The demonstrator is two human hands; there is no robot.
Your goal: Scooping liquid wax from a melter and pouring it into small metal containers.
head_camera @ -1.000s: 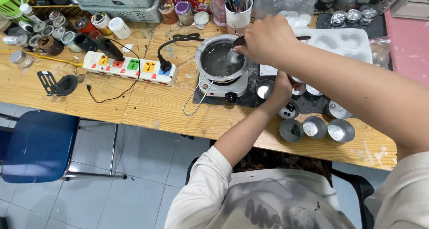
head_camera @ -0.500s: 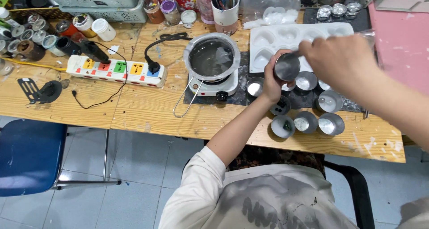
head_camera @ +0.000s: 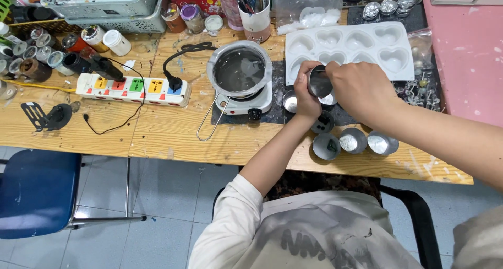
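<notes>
A small metal cup is gripped by the left hand and seemingly pinched by the right hand; light, rigid, slippery, best held around its wall.

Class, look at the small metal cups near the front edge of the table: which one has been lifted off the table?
The small metal cup held up in both hands, the left hand and right hand, by the white heart mould. The others rest on the table.
</notes>
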